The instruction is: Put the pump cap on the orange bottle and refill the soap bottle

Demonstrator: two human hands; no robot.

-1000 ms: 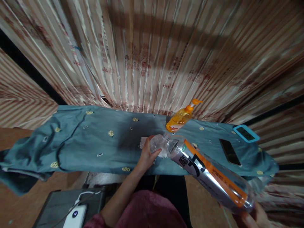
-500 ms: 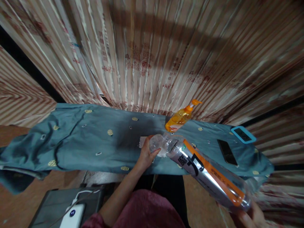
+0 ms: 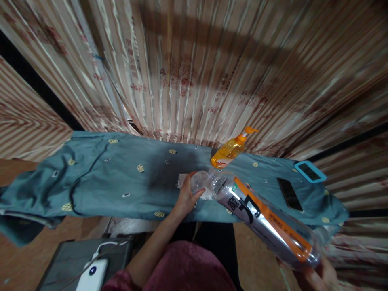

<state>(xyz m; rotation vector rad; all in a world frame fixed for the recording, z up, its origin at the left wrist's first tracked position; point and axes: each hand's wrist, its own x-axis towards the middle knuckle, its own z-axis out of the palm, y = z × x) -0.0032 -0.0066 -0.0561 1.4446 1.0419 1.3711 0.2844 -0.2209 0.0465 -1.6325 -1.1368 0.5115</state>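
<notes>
Between two hands, one tilted bottle, one clear container

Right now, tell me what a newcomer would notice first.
The big clear bottle, labelled orange and silver, stands out first, slanting from the right hand towards the clear container in the left hand. Beyond it, an amber pump bottle stands on the teal cloth.

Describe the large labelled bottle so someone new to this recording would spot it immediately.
Find the blue-green patterned cloth, then the right hand at the picture's lower right. It holds the base end of a large clear plastic bottle, slanting toward the left hand. Its silver-and-orange label sets it apart from the amber pump bottle.
</notes>
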